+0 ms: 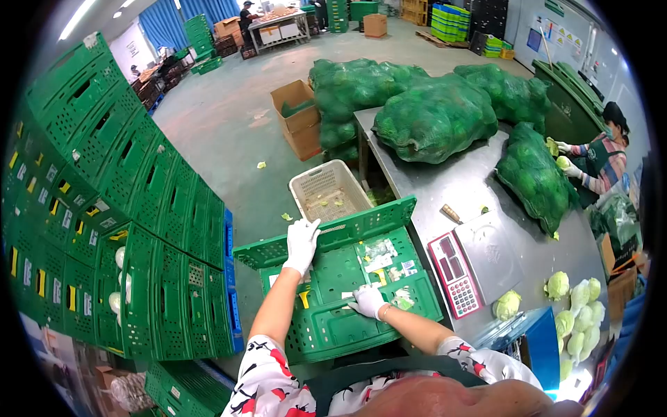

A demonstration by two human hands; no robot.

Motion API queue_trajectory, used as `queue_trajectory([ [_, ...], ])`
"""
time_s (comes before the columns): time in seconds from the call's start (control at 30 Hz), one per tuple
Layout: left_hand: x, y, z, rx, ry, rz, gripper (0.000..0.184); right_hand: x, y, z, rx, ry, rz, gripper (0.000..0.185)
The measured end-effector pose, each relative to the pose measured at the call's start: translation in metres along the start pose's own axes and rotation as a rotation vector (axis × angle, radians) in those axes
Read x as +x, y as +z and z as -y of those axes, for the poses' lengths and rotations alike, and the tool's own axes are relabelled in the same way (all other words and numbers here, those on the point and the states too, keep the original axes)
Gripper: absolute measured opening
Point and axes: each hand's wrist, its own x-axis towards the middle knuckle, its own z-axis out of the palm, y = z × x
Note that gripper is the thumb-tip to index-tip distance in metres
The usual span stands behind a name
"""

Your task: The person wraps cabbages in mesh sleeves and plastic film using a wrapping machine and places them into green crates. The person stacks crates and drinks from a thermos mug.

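Observation:
A green folding crate [326, 325] lies before me, its far wall raised and its near wall leaning low over the base. My left hand [302, 244], in a white glove, is closed over the rim of the far wall. My right hand [367, 301], gloved too, has its fingers curled at the upper edge of the near wall; the fingertips are partly hidden. Loose labels and clear plastic scraps [379, 254] lie inside the crate, along with a yellow tag [304, 299]. A small white piece shows beside my right fingertips.
Stacked green crates [139, 174] rise at left. A white basket [330, 187] stands beyond my crate. On the metal table at right are a red scale [455, 274], a knife handle [451, 213], net sacks [438, 118] and pale cabbages [580, 320]. A co-worker [601, 156] handles vegetables.

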Motion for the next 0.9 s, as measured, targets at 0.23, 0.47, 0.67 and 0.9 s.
queue_trajectory([
  [0.23, -0.050, -0.059, -0.012, 0.216, -0.099, -0.167, 0.043, -0.066, -0.114, 0.018, 0.286, -0.267, 0.212, 0.055],
  [0.47, -0.235, -0.020, -0.069, -0.145, 0.454, 0.981, 0.058, -0.071, -0.114, 0.007, 0.749, -0.114, 0.739, 0.051],
  [0.67, -0.267, -0.019, -0.074, -0.034, 0.437, 1.167, 0.062, 0.010, -0.044, -0.040, 0.087, 0.018, 0.432, 0.045],
  [0.9, -0.240, -0.031, -0.082, -0.030, 0.470, 1.073, 0.037, 0.027, 0.034, -0.040, -0.139, 0.249, 0.285, 0.036],
])
